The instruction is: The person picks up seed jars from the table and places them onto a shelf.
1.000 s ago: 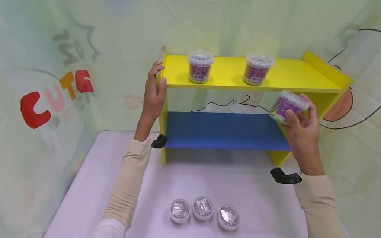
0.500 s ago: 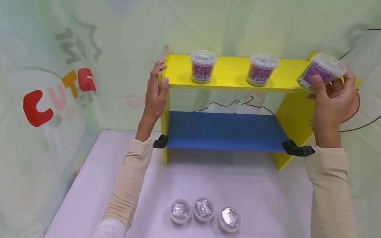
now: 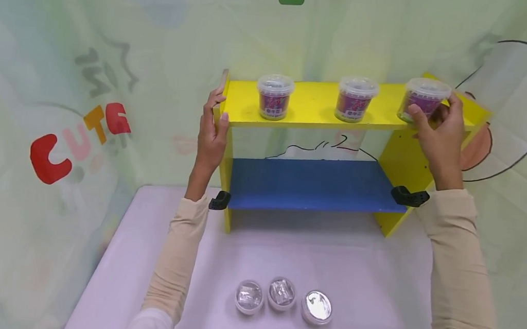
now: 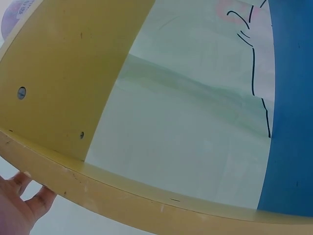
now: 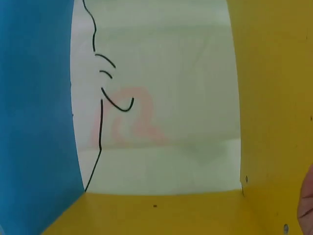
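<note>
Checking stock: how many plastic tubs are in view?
6: left shelf tub, middle shelf tub, right tub held by the right hand at the shelf, far right; left table tub, middle table tub, right table tub.

The shelf unit [image 3: 311, 102] is yellow, its lower board [image 3: 313, 184] blue. The left tub [image 3: 275, 97], middle tub [image 3: 356, 100] and right tub [image 3: 423, 100] have purple labels and translucent whitish lids. The near tubs [image 3: 249, 297] show silver, the table [image 3: 374, 287] pale lilac, the far backdrop [image 3: 175, 44] light green with red, pink and orange letters at left.
</note>
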The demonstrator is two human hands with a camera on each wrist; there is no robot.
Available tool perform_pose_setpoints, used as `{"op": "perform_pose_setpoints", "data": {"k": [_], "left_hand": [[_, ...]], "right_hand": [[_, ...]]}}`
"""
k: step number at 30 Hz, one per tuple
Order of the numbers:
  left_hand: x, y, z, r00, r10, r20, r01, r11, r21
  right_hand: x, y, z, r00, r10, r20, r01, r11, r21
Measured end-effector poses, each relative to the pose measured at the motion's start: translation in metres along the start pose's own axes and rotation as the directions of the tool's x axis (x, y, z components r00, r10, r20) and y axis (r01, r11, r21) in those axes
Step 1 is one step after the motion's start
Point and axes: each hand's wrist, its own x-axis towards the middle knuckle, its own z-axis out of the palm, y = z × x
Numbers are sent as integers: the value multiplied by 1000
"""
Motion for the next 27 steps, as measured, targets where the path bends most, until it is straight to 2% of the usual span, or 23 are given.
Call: {"op": "perform_pose_setpoints", "data": {"k": [3, 6, 15, 27], "left_hand": [[-2, -14, 0, 1000, -2, -6, 2, 1000, 8], [-5, -18, 0, 1000, -3, -5, 3, 1000, 16], [-7, -18, 0, 1000, 7, -3, -7, 999, 34], [0, -15, 0, 999, 33, -8, -33, 999, 0]], "right_hand": [[2, 1, -1, 998, 29, 56, -21, 991, -129], [2, 3, -1, 995, 50, 83, -32, 979, -202], [3, 4, -2, 993, 105, 61, -91, 976, -198], [5, 0, -2, 995, 95, 23, -88, 977, -196]]}}
